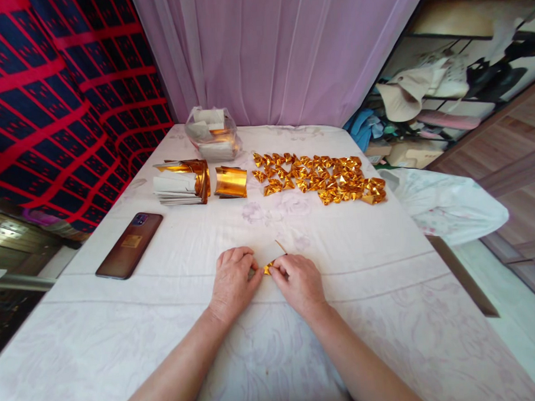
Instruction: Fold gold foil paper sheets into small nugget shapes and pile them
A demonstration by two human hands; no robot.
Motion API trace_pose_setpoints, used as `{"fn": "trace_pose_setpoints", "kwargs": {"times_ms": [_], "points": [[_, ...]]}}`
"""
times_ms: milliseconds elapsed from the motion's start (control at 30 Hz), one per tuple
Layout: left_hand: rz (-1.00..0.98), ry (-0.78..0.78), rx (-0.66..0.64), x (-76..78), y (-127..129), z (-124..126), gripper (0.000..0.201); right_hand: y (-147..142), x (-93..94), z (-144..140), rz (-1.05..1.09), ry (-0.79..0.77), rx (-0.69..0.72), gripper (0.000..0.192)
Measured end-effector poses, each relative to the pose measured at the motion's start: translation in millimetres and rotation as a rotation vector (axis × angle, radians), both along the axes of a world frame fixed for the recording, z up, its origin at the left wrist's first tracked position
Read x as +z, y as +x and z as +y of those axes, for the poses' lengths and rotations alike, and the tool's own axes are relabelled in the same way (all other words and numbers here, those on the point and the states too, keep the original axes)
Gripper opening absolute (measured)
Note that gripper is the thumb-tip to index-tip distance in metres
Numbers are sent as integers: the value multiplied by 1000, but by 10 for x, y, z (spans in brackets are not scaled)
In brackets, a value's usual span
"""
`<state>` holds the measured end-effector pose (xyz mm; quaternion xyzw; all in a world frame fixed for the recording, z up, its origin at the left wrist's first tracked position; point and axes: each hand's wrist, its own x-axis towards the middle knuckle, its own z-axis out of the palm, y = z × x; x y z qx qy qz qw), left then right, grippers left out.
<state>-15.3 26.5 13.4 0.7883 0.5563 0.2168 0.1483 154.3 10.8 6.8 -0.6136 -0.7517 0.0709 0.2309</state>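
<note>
Near the front middle of the table, my left hand [236, 277] and my right hand [300, 280] meet around a small piece of gold foil paper [267, 269]. The fingers of both hands are closed on it, and most of the paper is hidden by them. A thin edge of it sticks up beside my right fingers. Farther off lie a short stack of gold foil sheets [231, 182] and a larger bundle of sheets [178, 183] with pale backs. To their right, several folded gold foil pieces [317, 173] are spread in rows.
A clear plastic bag [214, 135] with more sheets stands at the table's back. A brown phone [130, 246] lies at the left on the floral tablecloth [175, 328]. Purple curtains [270, 52] hang behind; shelves with a cap [405, 88] and clothes stand at the right.
</note>
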Motion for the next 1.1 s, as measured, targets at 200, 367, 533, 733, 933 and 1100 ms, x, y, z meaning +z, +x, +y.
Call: {"fn": "trace_pose_setpoints", "kwargs": {"times_ms": [200,367,533,733,933,1100], "points": [[29,8,-9,25,16,-8,3,-1,-15,-5,4,7,15,17],[34,14,-3,15,25,-17,10,-5,-19,-3,-10,5,7,18],[34,4,8,22,43,-16,10,-15,-21,-22,-22,4,15,15],[41,0,10,25,40,-15,10,-8,0,-24,-11,-10,28,14],[25,-20,7,25,32,-13,8,98,7,-7,128,-61,103,7],[15,-42,10,29,28,0,6,185,-24,7,249,-93,169,14]]}}
